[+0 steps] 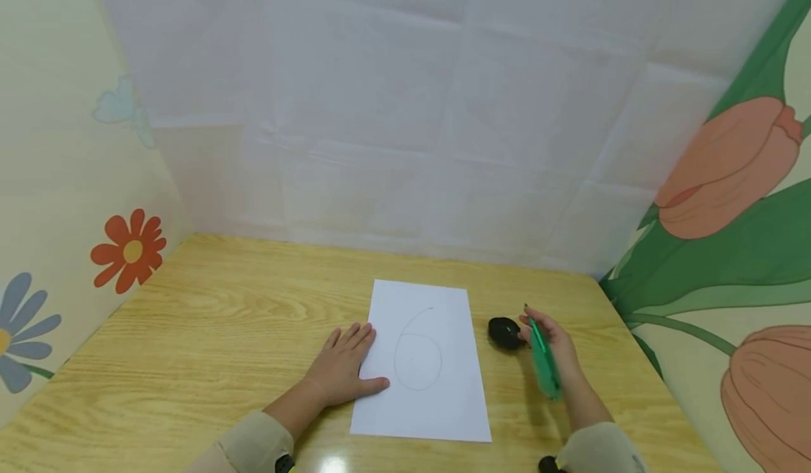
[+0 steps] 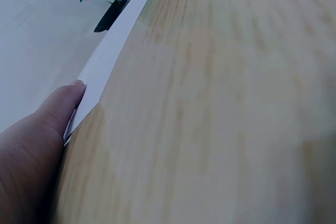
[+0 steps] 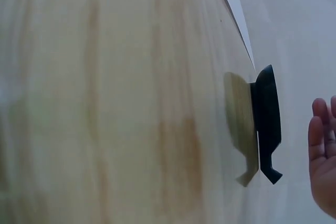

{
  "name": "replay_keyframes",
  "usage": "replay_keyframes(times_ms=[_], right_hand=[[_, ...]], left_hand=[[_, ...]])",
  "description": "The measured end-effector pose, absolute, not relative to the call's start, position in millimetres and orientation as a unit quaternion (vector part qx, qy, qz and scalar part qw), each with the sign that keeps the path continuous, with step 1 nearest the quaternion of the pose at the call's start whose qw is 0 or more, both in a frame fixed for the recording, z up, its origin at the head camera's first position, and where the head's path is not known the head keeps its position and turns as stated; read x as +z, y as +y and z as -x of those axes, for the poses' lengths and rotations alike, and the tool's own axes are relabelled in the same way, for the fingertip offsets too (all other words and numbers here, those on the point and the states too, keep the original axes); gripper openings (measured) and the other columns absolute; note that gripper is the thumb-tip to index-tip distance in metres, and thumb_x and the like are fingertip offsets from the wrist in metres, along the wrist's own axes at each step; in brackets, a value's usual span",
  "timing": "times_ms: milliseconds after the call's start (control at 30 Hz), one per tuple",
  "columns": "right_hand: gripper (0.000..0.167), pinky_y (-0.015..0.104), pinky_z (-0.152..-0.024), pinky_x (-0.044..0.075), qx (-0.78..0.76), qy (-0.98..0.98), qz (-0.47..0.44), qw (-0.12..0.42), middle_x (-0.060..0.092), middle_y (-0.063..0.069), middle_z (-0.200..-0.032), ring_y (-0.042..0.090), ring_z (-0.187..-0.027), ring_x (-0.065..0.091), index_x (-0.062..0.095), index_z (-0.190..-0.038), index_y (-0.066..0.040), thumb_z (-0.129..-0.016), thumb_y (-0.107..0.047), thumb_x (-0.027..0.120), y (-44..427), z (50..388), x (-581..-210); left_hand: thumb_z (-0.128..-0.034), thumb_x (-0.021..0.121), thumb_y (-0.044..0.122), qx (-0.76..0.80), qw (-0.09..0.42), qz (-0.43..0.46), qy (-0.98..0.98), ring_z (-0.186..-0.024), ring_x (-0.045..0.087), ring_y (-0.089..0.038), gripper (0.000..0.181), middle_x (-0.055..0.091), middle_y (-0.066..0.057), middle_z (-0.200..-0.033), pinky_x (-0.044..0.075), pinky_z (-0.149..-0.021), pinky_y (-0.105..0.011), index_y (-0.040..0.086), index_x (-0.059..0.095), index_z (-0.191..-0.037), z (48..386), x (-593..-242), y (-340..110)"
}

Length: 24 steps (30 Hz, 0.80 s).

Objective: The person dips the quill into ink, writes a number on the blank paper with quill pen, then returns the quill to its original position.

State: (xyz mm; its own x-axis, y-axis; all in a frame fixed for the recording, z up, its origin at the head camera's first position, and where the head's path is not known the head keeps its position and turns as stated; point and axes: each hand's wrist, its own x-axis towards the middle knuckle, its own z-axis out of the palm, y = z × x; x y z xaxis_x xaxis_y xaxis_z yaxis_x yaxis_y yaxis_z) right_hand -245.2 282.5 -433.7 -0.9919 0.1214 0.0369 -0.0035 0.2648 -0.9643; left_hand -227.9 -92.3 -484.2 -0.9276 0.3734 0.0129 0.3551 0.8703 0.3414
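Observation:
A white sheet of paper lies on the table, bearing a thin drawn line shaped like a 6. My left hand rests flat over the sheet's left edge, fingers straight and thumb spread onto the paper. To the right of the sheet, my right hand pinches a green feather pen above the table; its dark tip points away and its wide feathery end hangs toward me. Beside those fingers stands a glossy black rounded object with a narrow end, its kind unclear. In the right wrist view, the pen is out of sight.
The wood-grain table reaches back to a creased white sheet hung behind it. Flower-printed panels stand at left and right. Near my right sleeve, a small black item shows at the bottom edge.

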Motion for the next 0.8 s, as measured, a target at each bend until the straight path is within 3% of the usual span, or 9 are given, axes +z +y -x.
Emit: replay_keyframes(times_ms=[167, 333, 467, 567, 633, 733, 800], right_hand=[[0.052, 0.009, -0.082, 0.051, 0.591, -0.803, 0.062, 0.030, 0.044, 0.024, -0.149, -0.013, -0.087, 0.062, 0.039, -0.149, -0.005, -0.099, -0.008, 0.055, 288.4, 249.3, -437.7], [0.054, 0.011, -0.087, 0.051, 0.629, -0.775, 0.060, 0.024, 0.042, 0.020, -0.151, -0.011, -0.093, 0.062, 0.031, -0.152, -0.005, -0.101, -0.003, 0.049, 293.7, 248.7, -440.0], [0.056, 0.012, -0.090, 0.051, 0.670, -0.741, 0.048, 0.011, 0.057, -0.008, -0.134, -0.005, -0.101, 0.063, 0.028, -0.153, -0.006, -0.101, -0.001, 0.046, 299.1, 246.5, -441.4], [0.052, 0.013, -0.090, 0.051, 0.706, -0.707, 0.041, -0.001, 0.060, -0.026, -0.114, -0.002, -0.104, 0.064, 0.038, -0.147, -0.025, -0.101, -0.002, 0.044, 303.5, 244.9, -442.8], [0.046, 0.014, -0.090, 0.050, 0.724, -0.689, 0.036, -0.012, 0.062, -0.027, -0.111, 0.000, -0.103, 0.064, 0.045, -0.138, -0.031, -0.102, -0.003, 0.039, 306.4, 244.0, -443.5], [0.049, 0.015, -0.089, 0.050, 0.733, -0.679, 0.035, -0.025, 0.063, -0.024, -0.111, 0.001, -0.100, 0.064, 0.039, -0.146, -0.028, -0.104, -0.006, 0.030, 309.6, 243.4, -443.4], [0.049, 0.015, -0.088, 0.050, 0.724, -0.688, 0.045, -0.026, 0.064, -0.023, -0.108, 0.001, -0.095, 0.064, 0.028, -0.154, -0.013, -0.105, -0.009, 0.028, 310.4, 243.9, -442.6]], left_hand=[[-0.0817, 0.059, 0.071, 0.170, 0.027, -0.189, 0.967, -0.151, 0.022, -0.032, 0.100, 0.031, -0.012, -0.160, 0.011, -0.123, -0.055, 0.003, 0.034, -0.151, 227.8, -484.4, -92.2], [-0.0817, 0.059, 0.071, 0.174, 0.031, -0.188, 0.966, -0.151, 0.022, -0.032, 0.100, 0.030, -0.012, -0.160, 0.011, -0.123, -0.055, 0.003, 0.034, -0.151, 226.6, -483.0, -91.8], [-0.0818, 0.059, 0.071, 0.172, 0.030, -0.187, 0.967, -0.151, 0.022, -0.032, 0.100, 0.030, -0.012, -0.160, 0.011, -0.123, -0.055, 0.003, 0.034, -0.152, 226.2, -482.3, -91.6], [-0.0818, 0.060, 0.070, 0.171, 0.030, -0.187, 0.967, -0.151, 0.022, -0.031, 0.100, 0.030, -0.012, -0.160, 0.011, -0.123, -0.055, 0.003, 0.034, -0.152, 226.2, -481.8, -91.7], [-0.0819, 0.060, 0.070, 0.171, 0.031, -0.187, 0.967, -0.151, 0.022, -0.031, 0.100, 0.030, -0.012, -0.161, 0.011, -0.123, -0.055, 0.003, 0.034, -0.152, 226.2, -481.4, -91.7], [-0.0821, 0.059, 0.070, 0.171, 0.032, -0.187, 0.967, -0.151, 0.021, -0.031, 0.100, 0.030, -0.012, -0.161, 0.011, -0.123, -0.055, 0.003, 0.033, -0.152, 226.3, -481.1, -91.8], [-0.0823, 0.059, 0.070, 0.170, 0.032, -0.187, 0.967, -0.151, 0.021, -0.031, 0.100, 0.030, -0.012, -0.161, 0.011, -0.123, -0.055, 0.003, 0.033, -0.152, 226.3, -481.0, -91.8]])
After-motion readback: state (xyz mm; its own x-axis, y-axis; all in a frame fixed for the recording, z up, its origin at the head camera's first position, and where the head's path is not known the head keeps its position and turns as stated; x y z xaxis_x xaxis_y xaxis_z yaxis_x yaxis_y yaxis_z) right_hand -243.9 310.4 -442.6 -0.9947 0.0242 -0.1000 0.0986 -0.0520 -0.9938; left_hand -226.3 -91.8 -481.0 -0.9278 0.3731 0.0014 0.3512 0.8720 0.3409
